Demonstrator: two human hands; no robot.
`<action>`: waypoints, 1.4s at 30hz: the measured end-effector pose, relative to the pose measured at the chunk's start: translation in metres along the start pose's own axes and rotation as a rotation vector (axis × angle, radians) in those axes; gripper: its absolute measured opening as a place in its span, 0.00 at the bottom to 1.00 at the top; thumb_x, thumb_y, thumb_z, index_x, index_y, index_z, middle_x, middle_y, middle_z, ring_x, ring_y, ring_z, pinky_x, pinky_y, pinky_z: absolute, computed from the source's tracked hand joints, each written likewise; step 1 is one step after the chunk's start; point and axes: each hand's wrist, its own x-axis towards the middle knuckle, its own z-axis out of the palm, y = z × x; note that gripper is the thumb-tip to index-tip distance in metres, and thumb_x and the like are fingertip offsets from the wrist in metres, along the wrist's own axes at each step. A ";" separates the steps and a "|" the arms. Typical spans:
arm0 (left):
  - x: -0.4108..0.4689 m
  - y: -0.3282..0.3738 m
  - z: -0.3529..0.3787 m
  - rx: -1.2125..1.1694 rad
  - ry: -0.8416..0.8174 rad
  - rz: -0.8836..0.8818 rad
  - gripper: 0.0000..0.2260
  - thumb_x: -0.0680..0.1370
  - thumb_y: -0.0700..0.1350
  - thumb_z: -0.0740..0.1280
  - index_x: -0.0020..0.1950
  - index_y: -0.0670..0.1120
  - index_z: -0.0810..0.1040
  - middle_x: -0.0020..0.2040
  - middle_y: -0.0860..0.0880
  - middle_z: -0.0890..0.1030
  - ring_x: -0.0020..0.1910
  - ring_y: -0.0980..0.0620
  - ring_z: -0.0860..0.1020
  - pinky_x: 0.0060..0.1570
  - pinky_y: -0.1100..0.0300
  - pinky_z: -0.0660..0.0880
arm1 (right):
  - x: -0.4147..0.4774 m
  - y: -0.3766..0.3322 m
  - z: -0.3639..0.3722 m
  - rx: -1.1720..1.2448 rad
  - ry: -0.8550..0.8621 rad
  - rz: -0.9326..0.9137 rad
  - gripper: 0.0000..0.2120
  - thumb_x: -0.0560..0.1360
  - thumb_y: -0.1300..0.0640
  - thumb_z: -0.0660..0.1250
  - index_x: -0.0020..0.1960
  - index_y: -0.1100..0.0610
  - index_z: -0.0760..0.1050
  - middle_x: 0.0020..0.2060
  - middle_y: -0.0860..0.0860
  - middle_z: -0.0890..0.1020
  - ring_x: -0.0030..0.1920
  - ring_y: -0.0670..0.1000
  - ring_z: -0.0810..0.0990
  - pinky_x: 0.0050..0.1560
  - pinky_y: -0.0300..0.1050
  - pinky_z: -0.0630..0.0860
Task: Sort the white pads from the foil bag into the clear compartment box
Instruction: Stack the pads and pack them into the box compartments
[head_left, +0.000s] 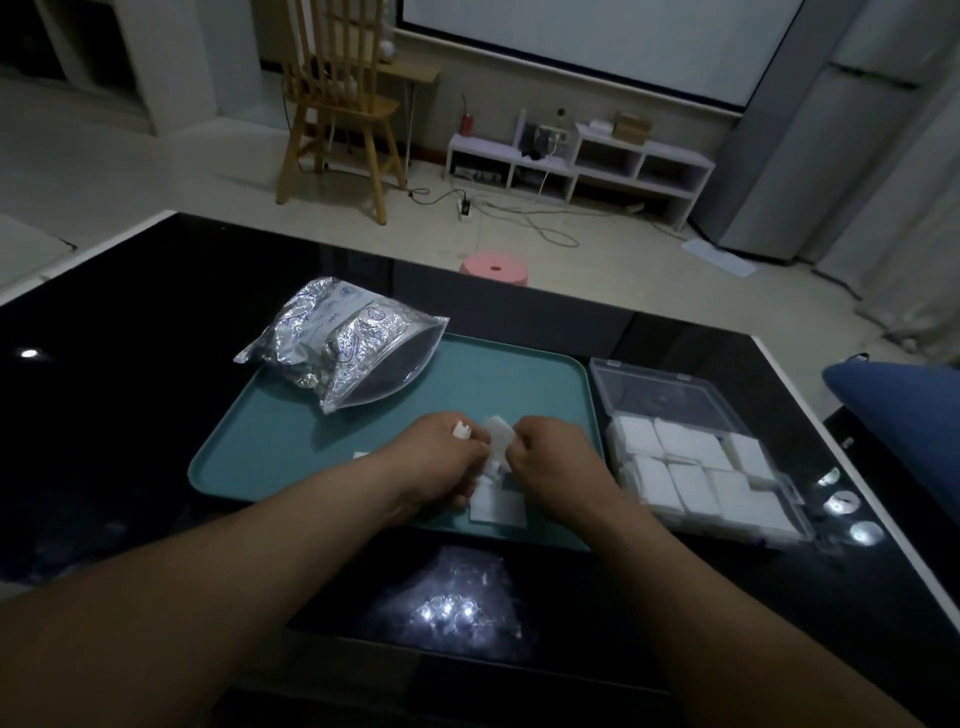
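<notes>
Head view: a dark glossy table (130, 364) was seen from above, w/ a teal tray (519, 374) at centre. The foil bag (343, 343) was laid on the tray's far-left corner, open mouth turned toward the tray's middle, prob. for easy reach. The clear compartment box (670, 384) was set just R of the tray, lid open, cells mostly filled. Both forearms were stretched forward, wrists close together over the tray's near edge. A few white pads (498, 434) were pinched between the left hand (441, 457) and right hand (556, 457), fingers of both curled round them, apparently to peel one off a clump. A loose pad (496, 506) was left flat on the tray beneath.
</notes>
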 end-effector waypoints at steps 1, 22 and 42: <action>0.000 0.001 0.000 -0.007 0.008 0.009 0.08 0.81 0.32 0.61 0.45 0.42 0.75 0.34 0.41 0.71 0.24 0.50 0.68 0.20 0.64 0.67 | -0.001 0.001 0.000 0.006 0.047 0.008 0.13 0.79 0.58 0.62 0.36 0.56 0.68 0.32 0.49 0.72 0.42 0.61 0.77 0.38 0.48 0.64; -0.019 0.042 0.043 -0.508 -0.427 -0.189 0.26 0.78 0.69 0.63 0.64 0.49 0.79 0.48 0.44 0.74 0.37 0.50 0.75 0.31 0.57 0.78 | -0.066 0.023 -0.056 0.254 0.120 -0.389 0.17 0.70 0.46 0.78 0.48 0.50 0.71 0.57 0.43 0.78 0.57 0.44 0.76 0.55 0.44 0.76; -0.021 0.049 0.098 -0.538 -0.351 -0.238 0.32 0.81 0.65 0.61 0.71 0.41 0.77 0.66 0.39 0.81 0.59 0.43 0.83 0.50 0.49 0.83 | -0.075 0.062 -0.071 0.274 0.110 -0.309 0.24 0.67 0.44 0.80 0.48 0.47 0.66 0.45 0.46 0.77 0.43 0.50 0.76 0.43 0.55 0.77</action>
